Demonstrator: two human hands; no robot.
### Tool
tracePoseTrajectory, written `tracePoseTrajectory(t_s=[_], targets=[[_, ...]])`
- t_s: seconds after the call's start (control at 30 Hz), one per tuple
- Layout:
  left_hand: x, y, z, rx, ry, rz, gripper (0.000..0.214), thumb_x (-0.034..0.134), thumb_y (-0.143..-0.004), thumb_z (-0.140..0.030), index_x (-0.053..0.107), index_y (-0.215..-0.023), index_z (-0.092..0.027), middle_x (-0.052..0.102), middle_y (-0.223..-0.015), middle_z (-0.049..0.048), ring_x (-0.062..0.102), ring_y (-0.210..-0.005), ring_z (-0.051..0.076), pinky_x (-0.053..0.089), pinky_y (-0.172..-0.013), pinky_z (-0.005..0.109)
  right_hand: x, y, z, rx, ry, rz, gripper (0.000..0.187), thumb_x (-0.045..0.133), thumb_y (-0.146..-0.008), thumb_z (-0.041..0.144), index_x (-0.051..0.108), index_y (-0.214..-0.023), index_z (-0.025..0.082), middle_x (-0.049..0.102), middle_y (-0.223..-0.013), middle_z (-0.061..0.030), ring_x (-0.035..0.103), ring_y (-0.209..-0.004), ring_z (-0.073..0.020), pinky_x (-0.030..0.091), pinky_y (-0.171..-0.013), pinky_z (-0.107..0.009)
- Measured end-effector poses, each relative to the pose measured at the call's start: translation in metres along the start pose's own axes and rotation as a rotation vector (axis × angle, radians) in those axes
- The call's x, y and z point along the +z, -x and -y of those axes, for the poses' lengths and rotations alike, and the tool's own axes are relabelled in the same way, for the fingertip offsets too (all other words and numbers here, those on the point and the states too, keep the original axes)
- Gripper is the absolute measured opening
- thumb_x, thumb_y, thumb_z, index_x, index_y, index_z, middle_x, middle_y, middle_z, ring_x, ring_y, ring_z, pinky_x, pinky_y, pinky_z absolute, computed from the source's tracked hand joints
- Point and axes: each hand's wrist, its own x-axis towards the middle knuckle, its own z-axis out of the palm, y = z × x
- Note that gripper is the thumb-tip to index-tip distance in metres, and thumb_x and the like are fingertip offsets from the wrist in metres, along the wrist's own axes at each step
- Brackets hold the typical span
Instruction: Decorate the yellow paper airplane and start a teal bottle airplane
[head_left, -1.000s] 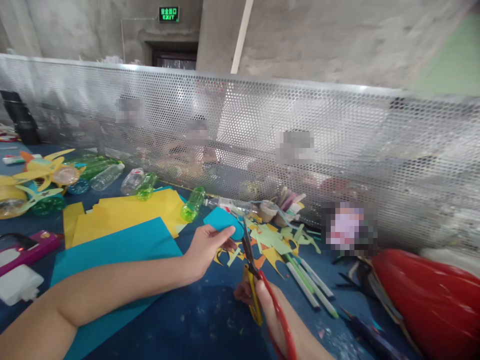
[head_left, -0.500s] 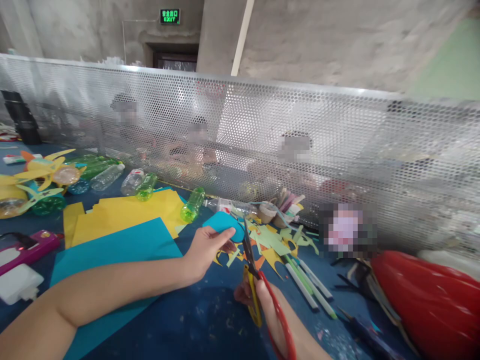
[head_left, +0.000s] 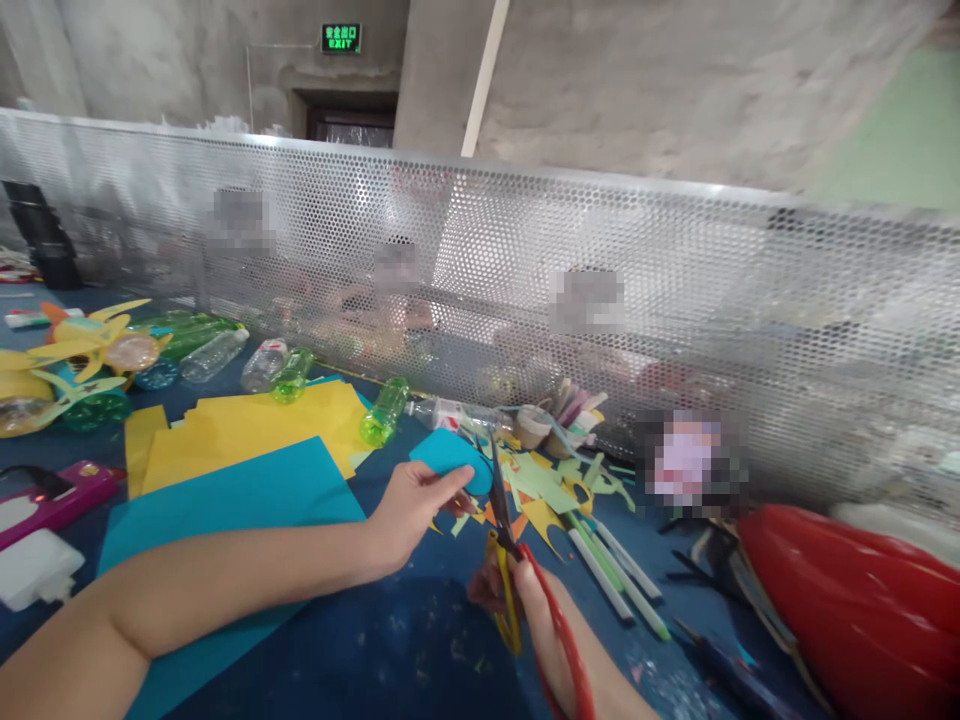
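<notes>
My left hand (head_left: 409, 505) pinches a small piece of blue paper (head_left: 448, 452) between thumb and fingers, above the dark blue table. The paper has a rounded right edge. My right hand (head_left: 517, 590) is closed around the handles of a pair of scissors (head_left: 501, 505), one loop red and one yellow. The slightly parted blades point up, right beside the paper's curved edge; whether they touch it I cannot tell. Behind the scissors lie paper scraps (head_left: 544, 480) in yellow, pale green and orange. Under my left forearm is a large blue sheet (head_left: 247, 490).
Yellow sheets (head_left: 247, 430) lie behind the blue one. Plastic bottles (head_left: 386, 410) line a perforated metal screen (head_left: 480, 250), with people behind it. Markers (head_left: 619, 570), a blue tool (head_left: 731, 665) and a shiny red object (head_left: 855, 600) are to the right. A magenta power strip (head_left: 75, 495) is at left.
The blue paper in my left hand has shifted slightly right and down. The scissor blades have parted a little more. My right hand has hardly moved.
</notes>
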Motion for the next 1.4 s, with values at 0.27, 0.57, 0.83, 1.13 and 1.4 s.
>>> tracePoseTrajectory(t_s=[0.27,0.57,0.83,1.13,1.4], targets=[[-0.0005,0.0018,-0.0007,0.026,-0.013,0.038,0.025,0.067,-0.075,-0.039,0.066,-0.067,-0.015,0.064,-0.061,0.0013,0.059,-0.059,0.012,0.047,-0.061,0.024,-0.0002,0.0008,0.0024,0.021,-0.005,-0.014,0.063,0.024,-0.081,0.073,0.055,-0.072,0.019,0.065,-0.078,-0.0108,0.061,-0.076,-0.0234,0.050,-0.075,-0.037],[-0.0006,0.0033,-0.0022,0.043,-0.032,0.076,0.026,0.065,-0.076,-0.040,0.066,-0.069,-0.016,0.064,-0.066,0.0022,0.058,-0.061,0.013,0.046,-0.063,0.026,0.0007,0.0016,0.0042,0.037,0.039,-0.015,0.064,0.019,-0.082,0.073,0.051,-0.066,0.019,0.061,-0.069,-0.0077,0.059,-0.070,-0.0217,0.048,-0.071,-0.034],[-0.0001,0.0019,-0.0029,0.018,-0.051,0.061,0.027,0.067,-0.074,-0.042,0.068,-0.068,-0.015,0.066,-0.068,0.0041,0.060,-0.062,0.015,0.048,-0.065,0.028,0.0016,0.0010,-0.0002,0.066,0.064,-0.037,0.060,0.019,-0.084,0.070,0.042,-0.059,0.021,0.047,-0.054,-0.0008,0.046,-0.051,-0.0141,0.040,-0.053,-0.027],[-0.0021,-0.0002,0.0003,0.029,-0.053,0.069,0.026,0.067,-0.075,-0.041,0.069,-0.071,-0.015,0.066,-0.068,0.0042,0.060,-0.061,0.014,0.048,-0.064,0.027,0.0046,0.0031,-0.0035,0.068,0.055,-0.072,0.059,0.020,-0.083,0.071,0.039,-0.058,0.021,0.041,-0.050,0.0020,0.040,-0.048,-0.0118,0.037,-0.048,-0.024],[-0.0011,0.0002,-0.0016,0.014,-0.075,0.059,0.028,0.067,-0.074,-0.042,0.069,-0.071,-0.015,0.067,-0.069,0.0053,0.061,-0.062,0.015,0.048,-0.063,0.027,0.0034,0.0039,0.0045,0.077,0.033,-0.041,0.058,0.021,-0.082,0.072,0.035,-0.057,0.022,0.040,-0.051,0.0025,0.040,-0.045,-0.0114,0.037,-0.046,-0.025]])
